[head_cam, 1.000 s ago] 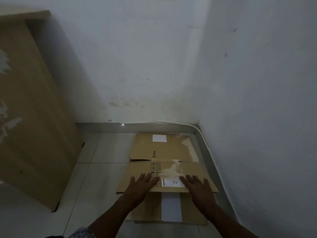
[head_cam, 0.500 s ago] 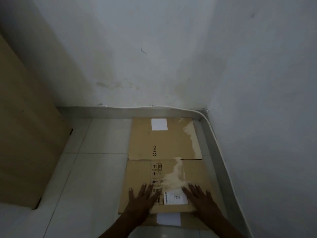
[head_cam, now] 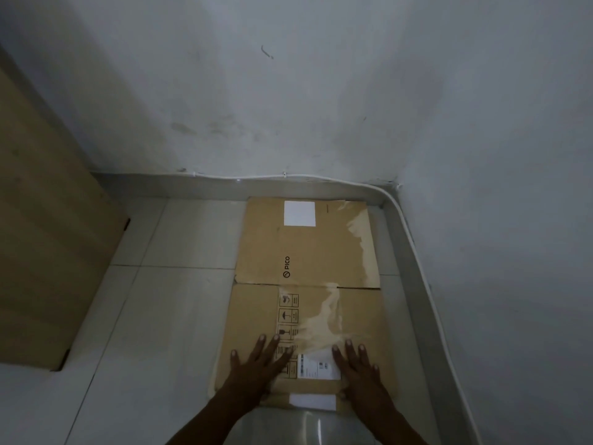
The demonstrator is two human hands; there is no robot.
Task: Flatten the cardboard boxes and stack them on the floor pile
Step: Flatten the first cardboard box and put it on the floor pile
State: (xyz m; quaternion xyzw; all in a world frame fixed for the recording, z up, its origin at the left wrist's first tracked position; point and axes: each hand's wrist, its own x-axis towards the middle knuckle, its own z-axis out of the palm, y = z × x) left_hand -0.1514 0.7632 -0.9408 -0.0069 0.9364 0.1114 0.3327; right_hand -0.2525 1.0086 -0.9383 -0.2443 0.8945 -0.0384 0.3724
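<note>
A flattened brown cardboard box [head_cam: 308, 271] lies on the floor tiles in the room corner, with a PICO logo, a white label at its far end and torn tape streaks. Under its near edge another flat cardboard piece [head_cam: 313, 402] with a white label shows. My left hand [head_cam: 256, 367] presses palm down on the near left part of the top box, fingers spread. My right hand [head_cam: 359, 370] presses flat on the near right part, beside a shipping label [head_cam: 317, 366]. Neither hand grips anything.
White walls meet in a corner [head_cam: 394, 184] just beyond the cardboard, with a white cable [head_cam: 414, 239] along the skirting. A wooden cabinet [head_cam: 48, 239] stands at the left. Pale floor tiles [head_cam: 167, 316] lie between cabinet and cardboard.
The top box has slid forward toward the corner under my hands and now lies flat. The view has tilted down and come closer to the floor.
</note>
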